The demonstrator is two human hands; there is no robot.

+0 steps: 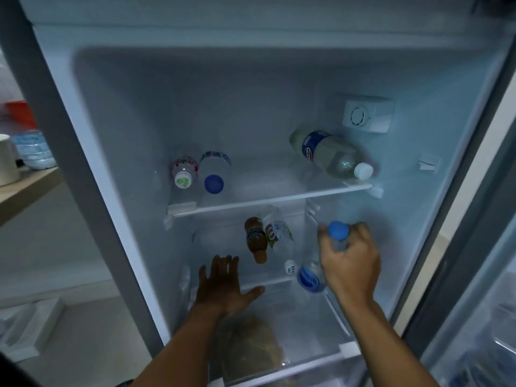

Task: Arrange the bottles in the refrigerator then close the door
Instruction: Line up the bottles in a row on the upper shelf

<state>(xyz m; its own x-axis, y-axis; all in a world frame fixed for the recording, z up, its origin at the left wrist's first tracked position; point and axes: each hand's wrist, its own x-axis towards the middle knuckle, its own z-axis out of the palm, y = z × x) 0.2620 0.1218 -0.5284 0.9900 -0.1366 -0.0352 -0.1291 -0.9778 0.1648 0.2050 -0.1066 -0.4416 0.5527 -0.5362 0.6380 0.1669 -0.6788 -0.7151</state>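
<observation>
The refrigerator stands open in front of me. My right hand [350,263] grips a clear bottle with a blue cap [338,229] at the right of the middle shelf. My left hand [223,284] reaches in with fingers spread, holding nothing. On the middle shelf lie a brown bottle [255,238] and a clear bottle with a green label [279,236]. A blue-labelled bottle [308,277] lies below my right hand. The upper glass shelf [268,201] carries a large bottle on its side [329,153], a blue-capped bottle [214,171] and a pink-labelled bottle [184,171].
The open door [485,317] hangs at the right with racks inside. A brownish bag [251,344] lies on the bottom shelf. A counter at the left holds a white mug [7,160] and a water bottle [35,149].
</observation>
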